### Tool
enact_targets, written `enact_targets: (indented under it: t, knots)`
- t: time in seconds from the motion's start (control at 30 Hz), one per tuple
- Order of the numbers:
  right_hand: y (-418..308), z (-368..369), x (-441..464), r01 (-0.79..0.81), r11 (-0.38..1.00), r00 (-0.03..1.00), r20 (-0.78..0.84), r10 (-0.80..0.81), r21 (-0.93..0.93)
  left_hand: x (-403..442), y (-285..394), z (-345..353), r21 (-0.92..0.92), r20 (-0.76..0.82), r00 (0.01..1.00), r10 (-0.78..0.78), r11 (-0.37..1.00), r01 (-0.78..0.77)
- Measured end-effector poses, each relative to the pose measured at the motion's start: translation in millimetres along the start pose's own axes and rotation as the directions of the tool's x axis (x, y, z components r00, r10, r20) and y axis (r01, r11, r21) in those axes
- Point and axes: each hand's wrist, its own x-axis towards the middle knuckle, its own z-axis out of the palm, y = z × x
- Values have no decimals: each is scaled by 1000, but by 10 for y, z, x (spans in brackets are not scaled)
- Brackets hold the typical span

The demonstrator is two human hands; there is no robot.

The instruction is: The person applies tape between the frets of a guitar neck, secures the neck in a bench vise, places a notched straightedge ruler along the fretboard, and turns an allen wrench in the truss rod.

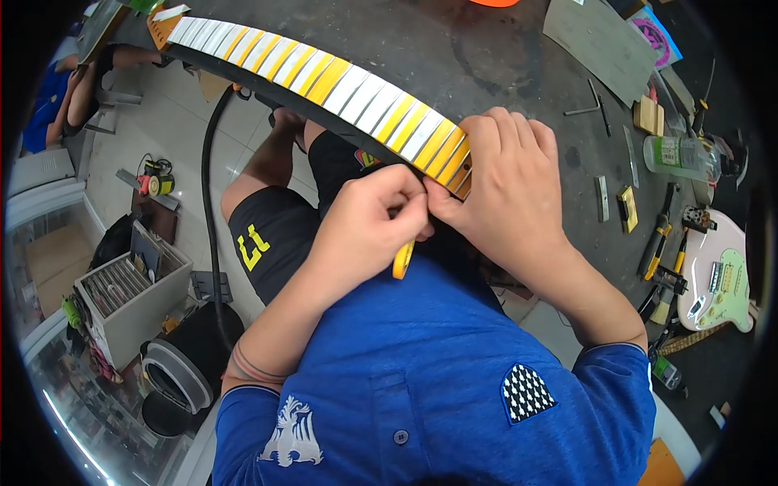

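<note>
A guitar neck (356,93) lies along the table's near edge, its fretboard covered in white and yellow tape strips between the frets. Bare dark wood shows at the end close to my hands. My right hand (506,174) wraps over that end, fingers on the far side and thumb at the near edge. Beside the thumb, my left hand (373,215) is closed in a pinch at the neck's near edge. A narrow yellow piece (402,261) pokes out below its fingers; it looks like tape, and the rest is hidden in the hand.
Right on the dark table (519,73) are a plastic bottle (681,155), a yellow block (628,208), pliers (660,235) and a pink guitar body (713,275). A black hose (209,178) hangs left, above a bin (178,373). Another person (61,105) sits far left.
</note>
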Motion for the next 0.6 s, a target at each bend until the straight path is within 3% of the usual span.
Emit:
enact_targets:
  t: [0.07,0.2,0.6]
  knots:
    - [26,-22,5,-12,1000,1000,16,12,14,-13,-108,-47,-204,-1,999,33,978,-32]
    - [97,-156,-28,56,988,998,4,-57,144,-35,-144,-145,-293,-91,992,90,949,-113]
    - [352,-214,209,377,872,916,14,-401,312,61,-154,-145,-326,-95,990,108,936,-134]
